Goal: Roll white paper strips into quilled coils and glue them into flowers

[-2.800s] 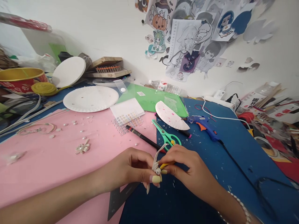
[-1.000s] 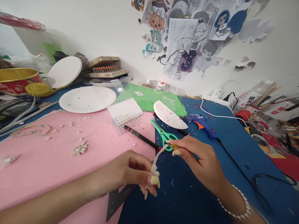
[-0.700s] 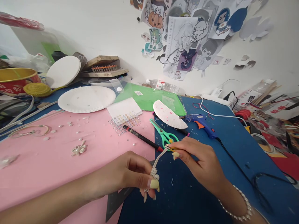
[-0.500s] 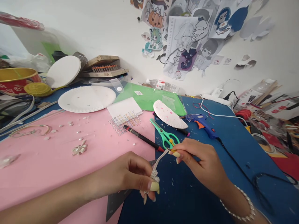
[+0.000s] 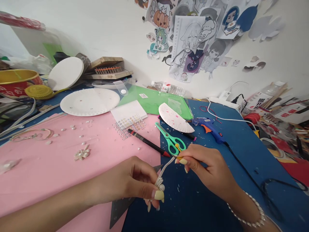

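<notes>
The strip [image 5: 164, 167] is cream, the half-disc [image 5: 175, 118] white, flecked pink.

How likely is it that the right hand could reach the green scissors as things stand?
Probably yes: the green scissors lie just beyond the right hand, largely uncovered, though the slim yellow tool it pinches may hinder a grip.

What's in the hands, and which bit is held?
The left hand pinches a white craft piece by its coiled part. The right hand grips a slim yellow tool near its tip, at the piece's loose end.
</notes>
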Action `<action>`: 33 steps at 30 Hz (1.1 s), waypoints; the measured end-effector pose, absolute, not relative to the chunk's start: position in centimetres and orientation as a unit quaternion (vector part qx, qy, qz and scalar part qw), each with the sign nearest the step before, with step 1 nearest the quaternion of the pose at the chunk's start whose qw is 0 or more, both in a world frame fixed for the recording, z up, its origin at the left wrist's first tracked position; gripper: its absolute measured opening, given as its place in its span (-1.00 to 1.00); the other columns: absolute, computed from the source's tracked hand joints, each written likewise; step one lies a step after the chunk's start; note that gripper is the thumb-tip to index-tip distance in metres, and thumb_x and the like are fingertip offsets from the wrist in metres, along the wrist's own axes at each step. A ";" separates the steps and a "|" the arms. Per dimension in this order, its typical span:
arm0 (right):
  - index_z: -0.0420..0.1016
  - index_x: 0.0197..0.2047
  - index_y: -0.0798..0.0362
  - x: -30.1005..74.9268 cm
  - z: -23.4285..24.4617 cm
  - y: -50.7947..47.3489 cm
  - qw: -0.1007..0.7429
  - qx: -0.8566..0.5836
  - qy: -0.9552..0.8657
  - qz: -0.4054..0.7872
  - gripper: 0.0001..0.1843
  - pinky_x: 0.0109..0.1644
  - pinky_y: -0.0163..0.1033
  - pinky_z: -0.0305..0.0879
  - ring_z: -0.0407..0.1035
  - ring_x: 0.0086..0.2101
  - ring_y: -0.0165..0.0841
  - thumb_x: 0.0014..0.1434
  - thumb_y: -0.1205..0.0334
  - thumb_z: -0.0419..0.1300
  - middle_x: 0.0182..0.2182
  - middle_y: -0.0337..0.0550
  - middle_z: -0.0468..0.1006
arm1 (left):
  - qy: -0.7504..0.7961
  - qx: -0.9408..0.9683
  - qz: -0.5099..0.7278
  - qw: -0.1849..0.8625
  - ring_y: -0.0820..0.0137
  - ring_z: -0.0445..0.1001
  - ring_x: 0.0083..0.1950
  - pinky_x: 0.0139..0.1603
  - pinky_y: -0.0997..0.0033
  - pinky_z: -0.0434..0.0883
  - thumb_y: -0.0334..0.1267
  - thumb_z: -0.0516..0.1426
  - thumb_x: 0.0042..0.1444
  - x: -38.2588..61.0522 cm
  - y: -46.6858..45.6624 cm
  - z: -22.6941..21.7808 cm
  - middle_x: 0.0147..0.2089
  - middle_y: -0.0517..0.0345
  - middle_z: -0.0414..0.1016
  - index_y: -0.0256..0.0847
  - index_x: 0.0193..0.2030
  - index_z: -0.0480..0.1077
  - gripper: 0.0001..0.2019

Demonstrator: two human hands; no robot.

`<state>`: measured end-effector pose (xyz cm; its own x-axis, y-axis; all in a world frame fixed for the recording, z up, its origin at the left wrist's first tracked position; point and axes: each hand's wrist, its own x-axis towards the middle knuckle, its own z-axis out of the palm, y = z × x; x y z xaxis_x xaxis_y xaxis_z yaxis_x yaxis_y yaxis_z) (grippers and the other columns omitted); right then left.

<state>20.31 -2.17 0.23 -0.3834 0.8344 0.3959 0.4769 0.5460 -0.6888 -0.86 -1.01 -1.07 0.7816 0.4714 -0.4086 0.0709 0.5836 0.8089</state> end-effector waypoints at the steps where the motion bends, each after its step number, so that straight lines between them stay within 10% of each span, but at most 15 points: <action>1: 0.46 -0.42 0.07 20.3 0.2 -2.2 0.373 -0.408 -0.796 0.246 -0.85 -0.45 -0.40 0.20 0.30 -0.56 -0.51 0.11 0.36 0.09 -0.63 -0.30 0.41 | 0.300 0.431 0.119 0.843 0.49 0.47 -0.44 -0.40 0.55 0.42 -0.36 0.25 -0.12 -0.9 -1.0 -1.1 -0.51 0.24 0.51 -0.24 -0.48 0.49 -0.98; 15: 0.46 -0.33 0.06 20.5 0.2 -2.1 0.384 -0.383 -0.787 0.293 -0.85 -0.37 -0.35 0.20 0.29 -0.52 -0.47 0.15 0.30 0.06 -0.60 -0.29 0.46 | 0.248 0.424 0.095 0.866 0.50 0.45 -0.51 -0.43 0.59 0.38 -0.01 0.14 -0.03 -1.1 -0.5 -1.0 -0.51 0.14 0.53 -0.30 -0.26 0.48 -0.63; 33: 0.46 -0.19 0.01 20.4 0.0 -2.2 0.381 -0.375 -0.780 0.326 -0.82 -0.33 -0.39 0.19 0.30 -0.43 -0.49 0.15 0.27 0.08 -0.46 -0.27 0.47 | 0.309 0.402 0.127 0.853 0.58 0.36 -0.50 -0.39 0.58 0.31 -0.34 0.28 -0.21 -1.1 -0.3 -0.5 -0.52 0.33 0.40 -0.25 -0.28 0.47 -0.74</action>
<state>20.39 -2.16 -0.05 -0.4283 0.8335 0.3491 0.3372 0.5058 -0.7940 -1.14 -0.34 -0.51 0.7766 0.4654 -0.4246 0.0309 0.6451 0.7635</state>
